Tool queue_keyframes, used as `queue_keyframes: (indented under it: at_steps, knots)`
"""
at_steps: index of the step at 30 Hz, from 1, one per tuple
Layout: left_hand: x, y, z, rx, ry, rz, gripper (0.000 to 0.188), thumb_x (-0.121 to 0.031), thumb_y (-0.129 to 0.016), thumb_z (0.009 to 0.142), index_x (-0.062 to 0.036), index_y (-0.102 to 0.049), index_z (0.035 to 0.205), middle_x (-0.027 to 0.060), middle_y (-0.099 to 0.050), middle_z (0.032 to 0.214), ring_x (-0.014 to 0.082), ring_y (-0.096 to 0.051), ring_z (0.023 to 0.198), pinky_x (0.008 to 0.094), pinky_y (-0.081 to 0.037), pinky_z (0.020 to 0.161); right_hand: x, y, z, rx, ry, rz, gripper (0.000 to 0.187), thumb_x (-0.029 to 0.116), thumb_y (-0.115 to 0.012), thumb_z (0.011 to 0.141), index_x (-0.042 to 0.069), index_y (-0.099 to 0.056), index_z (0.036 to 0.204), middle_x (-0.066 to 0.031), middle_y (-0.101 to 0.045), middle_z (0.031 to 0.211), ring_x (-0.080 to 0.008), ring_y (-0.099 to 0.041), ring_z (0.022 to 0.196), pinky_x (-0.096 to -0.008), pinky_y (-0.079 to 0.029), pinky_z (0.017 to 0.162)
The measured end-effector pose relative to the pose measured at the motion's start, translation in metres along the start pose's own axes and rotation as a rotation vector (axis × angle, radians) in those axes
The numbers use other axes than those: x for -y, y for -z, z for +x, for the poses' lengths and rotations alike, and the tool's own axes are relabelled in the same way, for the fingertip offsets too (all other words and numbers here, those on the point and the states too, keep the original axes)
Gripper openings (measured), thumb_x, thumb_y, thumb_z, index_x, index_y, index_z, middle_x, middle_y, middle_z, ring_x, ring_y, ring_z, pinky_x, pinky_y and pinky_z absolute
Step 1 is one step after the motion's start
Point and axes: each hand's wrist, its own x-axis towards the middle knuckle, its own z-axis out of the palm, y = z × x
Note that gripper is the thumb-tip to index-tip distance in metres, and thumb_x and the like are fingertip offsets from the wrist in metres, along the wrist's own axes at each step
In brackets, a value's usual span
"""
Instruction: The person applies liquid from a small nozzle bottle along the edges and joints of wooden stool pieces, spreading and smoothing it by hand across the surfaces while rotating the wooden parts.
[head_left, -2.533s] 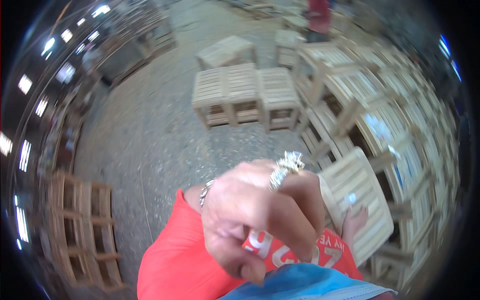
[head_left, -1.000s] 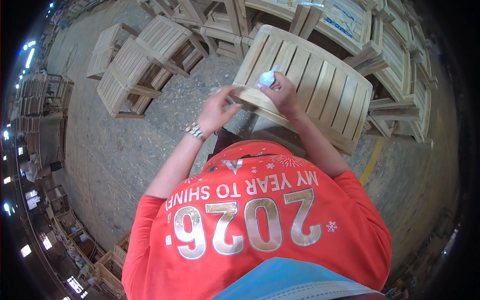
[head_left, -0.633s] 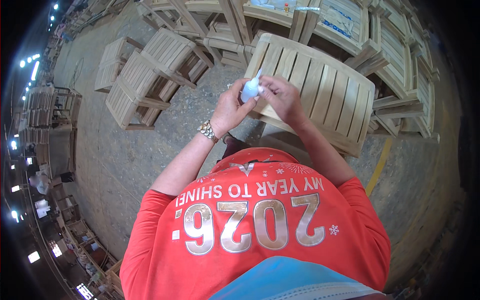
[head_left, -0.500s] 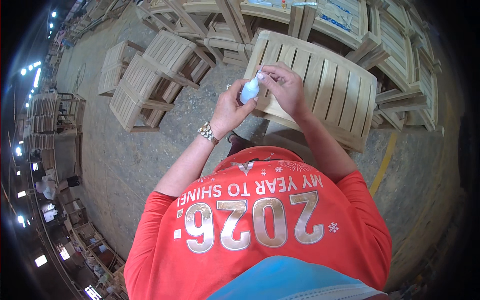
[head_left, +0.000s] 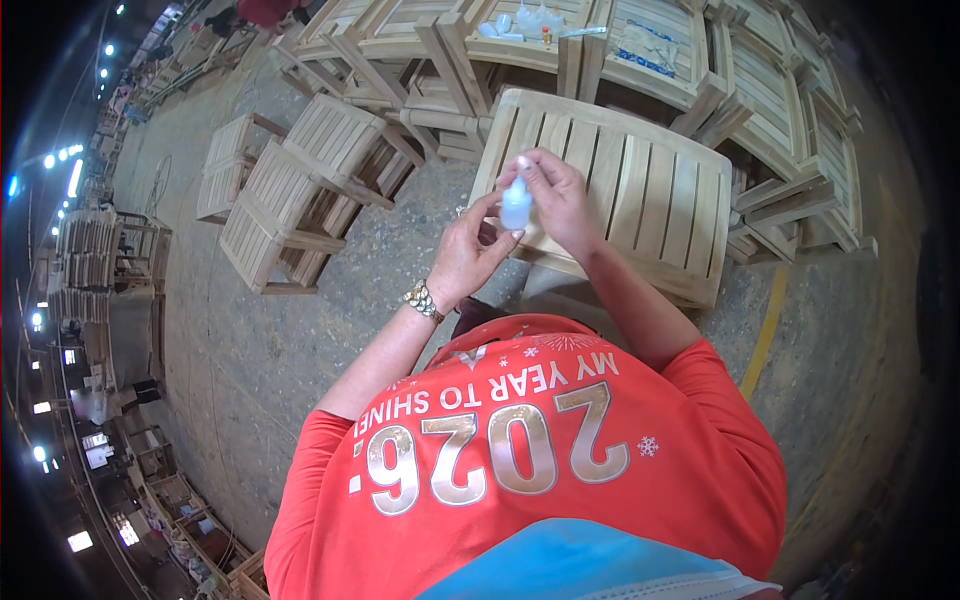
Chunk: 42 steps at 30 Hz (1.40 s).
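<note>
A small, whitish translucent squeeze bottle point(head_left: 515, 210) stands roughly upright between my hands. My left hand point(head_left: 466, 254) is closed round its lower part, with a gold-coloured watch on the wrist. At the narrow top of the bottle, the fingers of my right hand point(head_left: 562, 205) are pinched together; they cover the tip, so whether a cap is there cannot be seen. Both hands hover over the near left edge of a pale slatted wooden tabletop point(head_left: 655, 215) with rounded corners.
Behind the tabletop, wooden frames point(head_left: 720, 110) stand close together. On one lie several white bottles point(head_left: 540, 22) and a blue-and-white cloth point(head_left: 645, 50). Slatted wooden stools point(head_left: 275, 200) stand on the concrete floor to the left. A yellow line point(head_left: 765, 335) marks the floor at right.
The view has tilted, bringing the white bottles on the far frame into sight. My right fingers have closed down over the bottle's tip, and the bottle is more upright.
</note>
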Motion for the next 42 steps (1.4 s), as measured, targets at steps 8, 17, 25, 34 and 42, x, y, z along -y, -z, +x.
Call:
queue_keyframes:
  at_steps: [8, 17, 25, 34, 42]
  knots:
    - [0.026, 0.027, 0.06, 0.099, 0.045, 0.098, 0.024, -0.012, -0.065, 0.093, -0.0023, -0.065, 0.115, 0.0033, -0.069, 0.096, 0.0078, -0.063, 0.077, 0.0245, -0.052, 0.069, -0.031, 0.081, 0.037, -0.341, 0.048, -0.163, 0.027, 0.023, -0.045, 0.105, 0.002, -0.061, 0.098, -0.0024, -0.063, 0.079, -0.0087, -0.059, 0.074, -0.025, -0.048, 0.07]
    - [0.036, -0.005, 0.328, 0.002, -0.328, 0.329, 0.025, -0.026, -0.064, 0.092, -0.0056, -0.071, 0.105, 0.0147, -0.072, 0.095, 0.0257, -0.069, 0.082, 0.0369, -0.054, 0.075, -0.082, 0.128, 0.12, -0.56, 0.059, -0.206, 0.026, 0.023, -0.051, 0.103, 0.002, -0.064, 0.097, -0.0027, -0.064, 0.08, -0.0084, -0.058, 0.071, -0.0238, -0.049, 0.066]
    - [0.048, -0.08, 0.465, 0.213, -0.316, 0.626, 0.029, -0.036, -0.067, 0.087, -0.0117, -0.071, 0.103, 0.0174, -0.067, 0.104, 0.0347, -0.065, 0.095, 0.0447, -0.053, 0.081, -0.092, 0.156, 0.198, -0.7, -0.024, -0.404, 0.022, 0.019, -0.052, 0.101, 0.001, -0.066, 0.099, -0.0016, -0.063, 0.078, -0.0073, -0.057, 0.07, -0.0238, -0.048, 0.063]
    - [0.088, -0.082, 0.497, 0.214, -0.173, 0.186, 0.02, -0.021, -0.075, 0.078, -0.0048, -0.071, 0.089, 0.0141, -0.071, 0.081, 0.0296, -0.069, 0.078, 0.0386, -0.054, 0.072, -0.121, 0.165, 0.248, -0.784, -0.142, -0.637, 0.027, 0.028, -0.056, 0.094, 0.005, -0.068, 0.097, -0.0161, -0.07, 0.086, -0.0315, -0.067, 0.08, -0.0387, -0.051, 0.074]
    - [0.084, -0.063, 0.461, 0.173, -0.307, 0.286, 0.017, -0.019, -0.063, 0.087, -0.0022, -0.064, 0.091, 0.0205, -0.067, 0.074, 0.0379, -0.067, 0.076, 0.0445, -0.052, 0.07, -0.109, 0.17, 0.258, -0.798, -0.268, -0.971, 0.03, 0.033, -0.054, 0.092, 0.008, -0.07, 0.094, -0.0177, -0.07, 0.091, -0.0385, -0.066, 0.088, -0.0465, -0.052, 0.08]
